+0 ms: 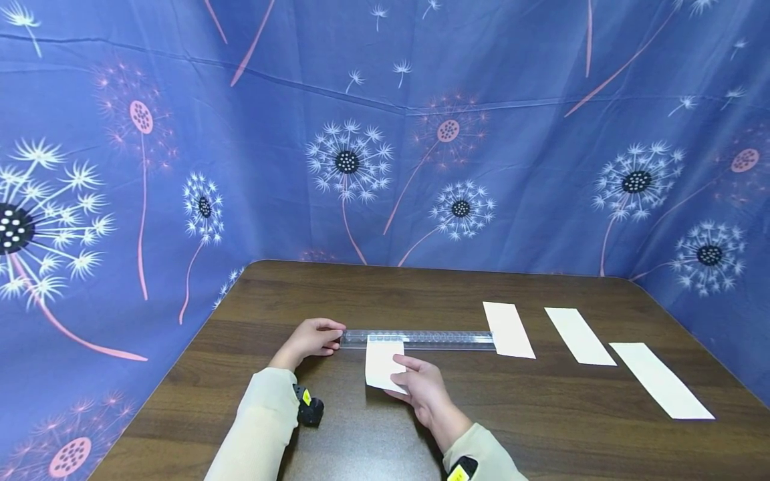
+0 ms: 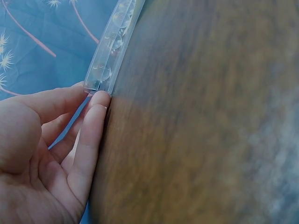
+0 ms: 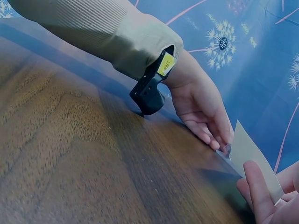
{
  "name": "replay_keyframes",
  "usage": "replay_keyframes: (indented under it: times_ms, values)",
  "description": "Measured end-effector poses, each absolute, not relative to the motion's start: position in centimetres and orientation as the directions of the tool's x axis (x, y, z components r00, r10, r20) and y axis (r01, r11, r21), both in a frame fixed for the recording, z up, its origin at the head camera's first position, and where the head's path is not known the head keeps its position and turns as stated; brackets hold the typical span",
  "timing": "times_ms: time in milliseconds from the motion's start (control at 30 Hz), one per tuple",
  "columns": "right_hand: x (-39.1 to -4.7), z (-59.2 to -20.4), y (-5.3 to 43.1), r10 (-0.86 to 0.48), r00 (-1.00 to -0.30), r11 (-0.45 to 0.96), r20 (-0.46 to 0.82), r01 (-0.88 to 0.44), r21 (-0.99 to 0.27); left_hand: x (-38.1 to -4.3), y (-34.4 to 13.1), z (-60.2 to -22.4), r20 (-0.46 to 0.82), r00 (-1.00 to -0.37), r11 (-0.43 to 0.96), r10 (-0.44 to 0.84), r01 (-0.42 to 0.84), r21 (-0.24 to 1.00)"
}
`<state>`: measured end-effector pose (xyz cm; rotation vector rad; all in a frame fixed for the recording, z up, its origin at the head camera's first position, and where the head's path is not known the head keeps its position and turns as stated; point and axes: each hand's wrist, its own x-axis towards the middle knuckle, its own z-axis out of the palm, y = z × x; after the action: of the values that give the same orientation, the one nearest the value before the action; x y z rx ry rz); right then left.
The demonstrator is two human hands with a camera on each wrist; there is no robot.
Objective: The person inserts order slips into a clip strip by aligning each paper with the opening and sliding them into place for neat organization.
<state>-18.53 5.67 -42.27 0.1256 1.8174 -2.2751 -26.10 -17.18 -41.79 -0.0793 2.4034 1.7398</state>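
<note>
Head view: the left hand (image 1: 309,339) pinches the left end of a clear plastic bar (image 1: 451,341); the right hand (image 1: 427,394) pinches a small white card (image 1: 383,366) by its right side. The bar lies crosswise on the brown table (image 1: 481,407); the card is at its near side, left of the bar's middle.

The step in hand is judged to be setting the card's far edge against the bar. Done well, it calls for the left hand to steady the bar's end without lifting or twisting it, and for the right to use a light grip that leaves no crease and brings the edge in square. Held from one side only, the card's free corner could swing out of line.

Condition of the card: plain white, unmarked on the face shown, no tear seen. The right wrist view shows it tilted up from the table. Whether its far edge touches the bar or passes beneath it cannot be told.

Condition of the bar: see-through and straight, with rounded clear shapes along it, plainest in the left wrist view. Three white strips (image 1: 580,336) lie to the right, the nearest at the bar's right end.
</note>
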Motion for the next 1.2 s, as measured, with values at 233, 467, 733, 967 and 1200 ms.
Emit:
replay_keyframes:
  times_ms: [233,467,733,967,1200]
  values:
    - [-18.6,-42.3,5.9,-0.117,-0.971,-0.200,-0.208,0.228,-0.953,-25.9,-17.1,-41.4,-0.174,-0.983,0.318,0.055,-0.148,0.937]
    - [-18.6,-42.2,6.4,-0.118,-0.972,-0.191,-0.202,0.221,-0.956,-25.7,-17.1,-41.3,-0.171,-0.984,0.320,0.054,-0.146,0.936]
    - [-18.6,-42.2,7.0,-0.107,-0.972,-0.179,-0.210,0.227,-0.957,-25.5,-17.5,-41.1,-0.146,-0.984,0.320,0.100,-0.107,0.941]
    - [-18.6,-42.1,7.3,-0.099,-0.970,-0.174,-0.221,0.236,-0.956,-25.8,-17.1,-41.2,-0.184,-0.981,0.313,0.056,-0.157,0.937]
    - [-18.6,-42.1,7.7,-0.097,-0.970,-0.174,-0.223,0.237,-0.956,-25.8,-17.0,-41.3,-0.174,-0.983,0.316,0.054,-0.148,0.937]
